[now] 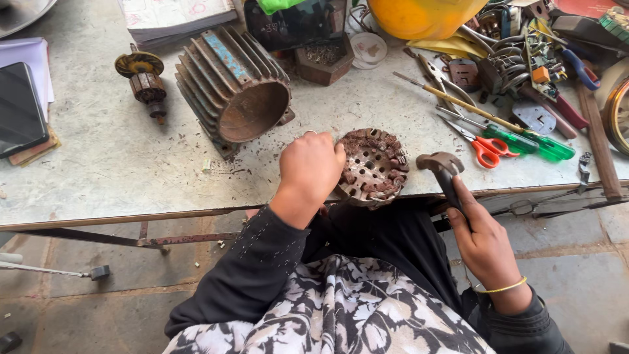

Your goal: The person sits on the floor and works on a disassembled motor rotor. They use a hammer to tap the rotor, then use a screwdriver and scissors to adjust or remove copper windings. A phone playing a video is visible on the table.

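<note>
My left hand (309,167) grips a round rusty metal core with copper windings and many holes (372,167), held tilted at the near edge of the grey worktable (111,157). My right hand (481,239) is closed around the dark handle of a small hammer (441,165), whose head sits just right of the core, a little apart from it. A finned cylindrical motor housing (232,85) lies on its side just behind my left hand.
A small rotor with a brass end (145,77) lies at the left. Red-handled scissors (483,147), a green-handled screwdriver (524,141), pliers and assorted parts crowd the right. A yellow round object (422,16) and papers (173,16) sit at the back. A dark tablet (18,108) rests at far left.
</note>
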Demonstrator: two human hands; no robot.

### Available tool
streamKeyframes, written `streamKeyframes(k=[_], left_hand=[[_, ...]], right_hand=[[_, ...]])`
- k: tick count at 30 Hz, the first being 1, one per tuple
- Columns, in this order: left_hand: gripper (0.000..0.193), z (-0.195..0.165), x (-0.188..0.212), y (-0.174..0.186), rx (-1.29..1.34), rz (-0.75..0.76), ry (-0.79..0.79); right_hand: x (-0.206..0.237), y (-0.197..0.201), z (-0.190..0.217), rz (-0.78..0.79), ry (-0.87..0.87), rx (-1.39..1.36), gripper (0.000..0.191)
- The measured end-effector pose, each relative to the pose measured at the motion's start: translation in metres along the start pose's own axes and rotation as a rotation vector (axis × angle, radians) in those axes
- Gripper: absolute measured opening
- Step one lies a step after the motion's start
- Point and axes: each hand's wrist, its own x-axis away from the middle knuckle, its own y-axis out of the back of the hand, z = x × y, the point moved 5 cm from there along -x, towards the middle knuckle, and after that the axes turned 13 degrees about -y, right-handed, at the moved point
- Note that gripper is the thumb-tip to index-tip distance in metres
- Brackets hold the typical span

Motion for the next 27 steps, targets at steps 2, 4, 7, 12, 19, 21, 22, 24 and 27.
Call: streamKeyframes(k=[2, 4, 7, 12, 19, 21, 22, 24, 27], left_hand=[[0.043, -0.007, -0.002, 0.004, 0.037, -0.116, -0.09], [0.053, -0.018, -0.007, 0.004, 0.028, -0.255, -0.213], [0.055, -0.043, -0.019, -0.011, -0.008, -0.39, -0.375], [0.048, -0.043, -0.025, -0.041, 0.152, -0.323, -0.42], [0.039, -0.042, -0.03, -0.043, 0.229, -0.325, -0.417], [0.035, -0.044, -0.028, -0.042, 0.245, -0.274, -0.395], [0.035, -0.045, -0.026, -0.042, 0.252, -0.26, -0.395], [0.035, -0.046, -0.028, -0.039, 0.255, -0.269, -0.381], [0.037, -0.044, -0.023, -0.038, 0.289, -0.336, -0.416]], right_hand=[[0.002, 0.002, -0.001, 0.047, 0.066, -0.049, 0.057], [0.004, 0.003, -0.003, 0.072, 0.088, -0.055, 0.057], [0.006, 0.004, -0.006, 0.063, 0.056, 0.027, 0.059], [0.013, 0.014, 0.007, -0.055, 0.163, 0.071, 0.055], [0.028, 0.015, 0.042, -0.051, 0.612, 0.077, 0.045], [0.007, 0.005, 0.035, 0.008, 0.356, 0.177, 0.049], [0.009, 0.006, 0.035, -0.019, 0.368, 0.152, 0.05], [0.013, 0.01, 0.036, -0.082, 0.43, 0.105, 0.051], [0.037, 0.011, 0.044, -0.148, 0.657, 0.171, 0.044]])
